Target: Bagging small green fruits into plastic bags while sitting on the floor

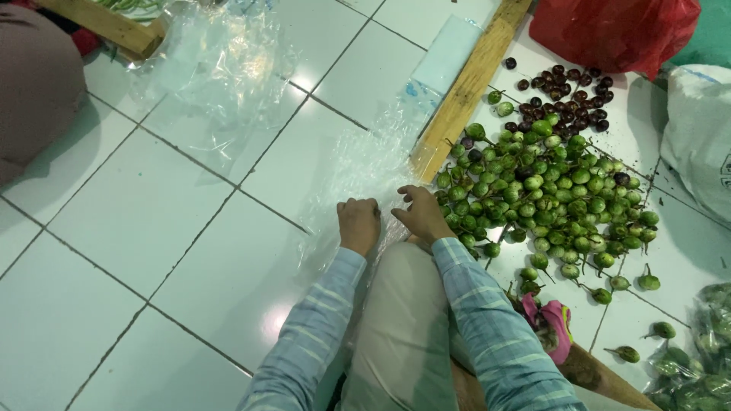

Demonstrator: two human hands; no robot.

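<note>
My left hand and my right hand rest close together on a clear plastic sheet that lies on the white tiled floor. Both hands have their fingers curled and seem to pinch the near edge of the plastic. Just right of my right hand lies a big heap of small round green eggplants with stems. Beyond it sits a smaller pile of dark purple ones. My knee in beige cloth is under my forearms.
A wooden plank runs diagonally along the heap's left side. More crumpled clear plastic lies far left. A red bag and a white sack stand at the right; bagged greens bottom right. Another person's brown garment is far left.
</note>
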